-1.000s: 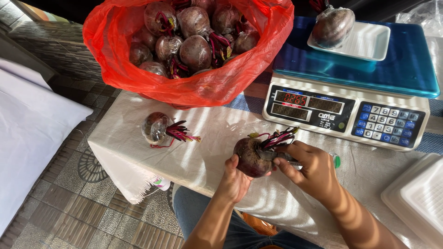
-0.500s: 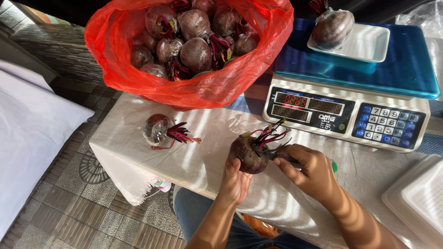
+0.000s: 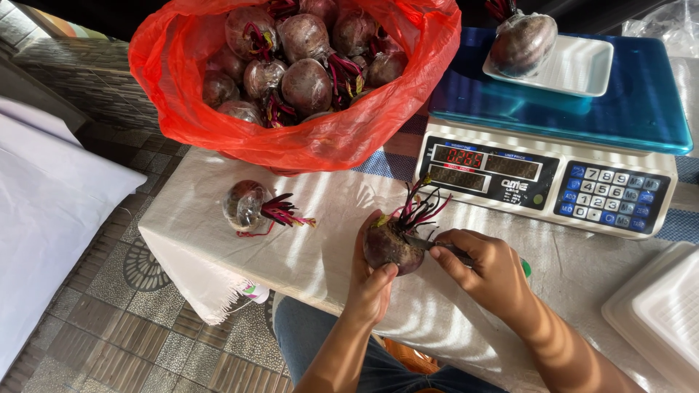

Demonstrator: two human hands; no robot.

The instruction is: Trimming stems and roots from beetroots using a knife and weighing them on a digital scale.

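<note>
My left hand [image 3: 373,282] grips a dark beetroot [image 3: 389,244] from below, its red stalks pointing up and right. My right hand [image 3: 486,271] holds a small knife [image 3: 444,249] with a green handle end, the blade pressed against the beetroot's top near the stalks. Both hands work just in front of the scale, over the cloth-covered table [image 3: 306,255].
A wrapped beetroot [image 3: 247,205] lies on the cloth at left. A red plastic bag [image 3: 291,80] full of beetroots stands behind. A digital scale [image 3: 561,138] carries a white tray [image 3: 575,69] with a wrapped beetroot [image 3: 523,42]. White foam trays [image 3: 659,313] sit at right.
The beetroot has been turned in my left hand, its stalks now more upright. My right hand with the knife stays at its top.
</note>
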